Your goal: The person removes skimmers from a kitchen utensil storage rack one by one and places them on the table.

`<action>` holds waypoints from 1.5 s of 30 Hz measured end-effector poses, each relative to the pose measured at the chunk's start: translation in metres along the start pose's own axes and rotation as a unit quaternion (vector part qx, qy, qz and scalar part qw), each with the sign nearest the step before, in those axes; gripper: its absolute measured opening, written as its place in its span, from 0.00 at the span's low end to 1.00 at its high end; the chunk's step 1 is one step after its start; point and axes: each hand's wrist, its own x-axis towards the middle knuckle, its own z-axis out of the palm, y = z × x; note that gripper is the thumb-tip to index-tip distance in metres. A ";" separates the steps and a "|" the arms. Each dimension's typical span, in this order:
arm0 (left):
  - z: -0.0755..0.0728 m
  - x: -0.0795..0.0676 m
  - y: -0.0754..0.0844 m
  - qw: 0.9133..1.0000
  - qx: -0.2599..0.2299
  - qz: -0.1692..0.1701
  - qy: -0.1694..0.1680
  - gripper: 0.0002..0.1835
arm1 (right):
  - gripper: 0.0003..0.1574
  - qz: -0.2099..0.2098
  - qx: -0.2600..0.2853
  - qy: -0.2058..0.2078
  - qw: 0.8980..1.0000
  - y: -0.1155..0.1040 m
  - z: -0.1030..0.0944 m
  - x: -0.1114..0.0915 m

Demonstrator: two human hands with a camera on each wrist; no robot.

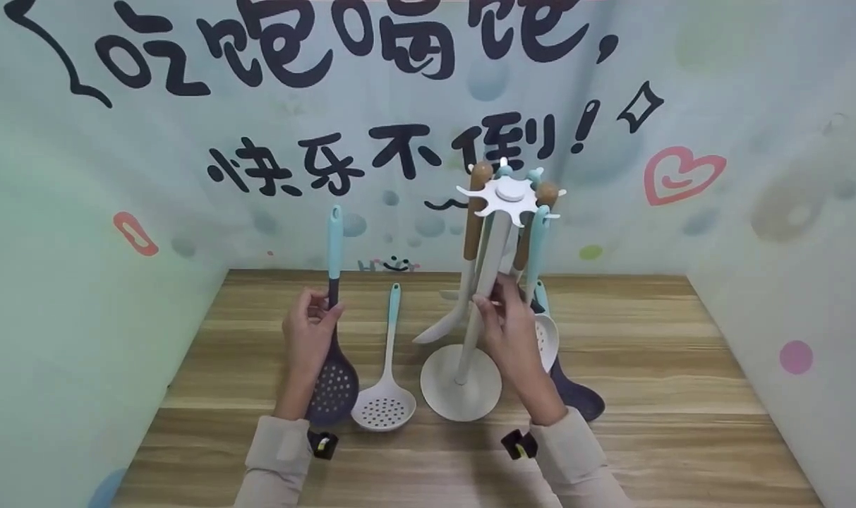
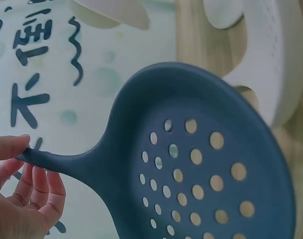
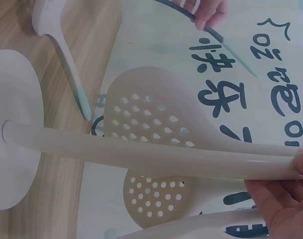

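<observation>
My left hand (image 1: 308,335) pinches the shaft of a dark blue skimmer (image 2: 146,109) with a light blue handle (image 1: 336,240). The skimmer stands upright, its holed bowl downward. Thumb and fingers of my right hand (image 1: 514,335) grip the white pole (image 3: 141,155) of a utensil rack, above its round base (image 1: 445,398). Several utensils hang from the rack's white hook wheel (image 1: 510,190), some with brown handles (image 1: 474,219), one with a light blue handle (image 1: 538,240). Behind the pole, two holed white heads show in the right wrist view.
Between the left hand and the base, a white skimmer (image 1: 384,408) with a light blue handle lies on the wooden table (image 1: 223,367). A dark blue ladle (image 1: 581,400) lies right of the right wrist. A printed backdrop (image 1: 371,92) rises behind the table.
</observation>
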 end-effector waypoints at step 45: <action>0.021 0.018 -0.054 0.986 0.101 -0.116 -0.068 0.15 | 0.27 -0.015 0.003 0.001 1.000 0.000 -0.001 0.000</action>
